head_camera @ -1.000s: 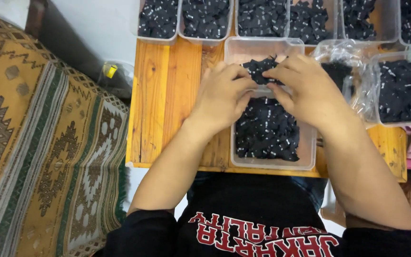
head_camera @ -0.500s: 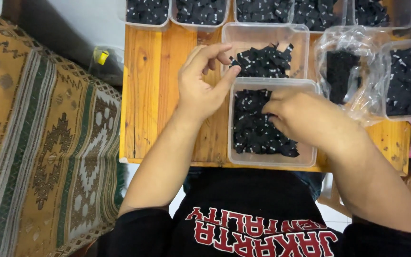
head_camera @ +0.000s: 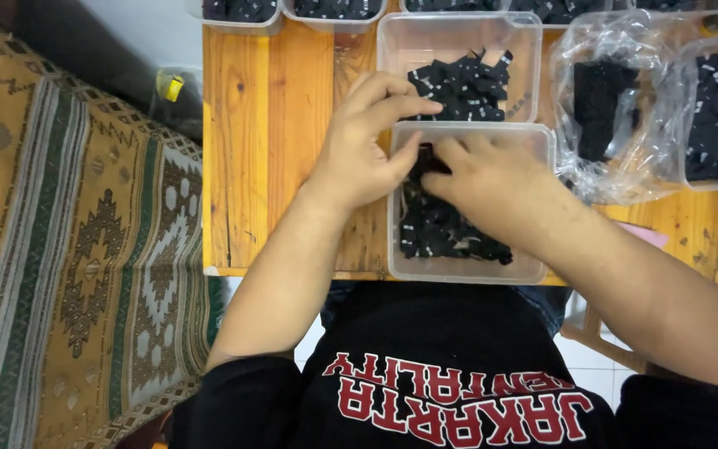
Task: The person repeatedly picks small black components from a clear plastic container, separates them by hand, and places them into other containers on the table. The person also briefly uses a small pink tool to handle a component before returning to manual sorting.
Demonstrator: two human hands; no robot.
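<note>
Black tags (head_camera: 446, 237), light and floppy, are best pinched by an edge; one's nipped between both hands (head_camera: 425, 166).

One camera only, worn on the person's head, looks almost straight down at close range onto the table (head_camera: 276, 166), both forearms and the tubs, with a rug (head_camera: 68, 249) alongside.

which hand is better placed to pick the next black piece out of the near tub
Probably the right hand: its fingers are already down among the black pieces inside the near tub. The left hand rests at the tub's left rim, mostly over the wooden table.
</note>
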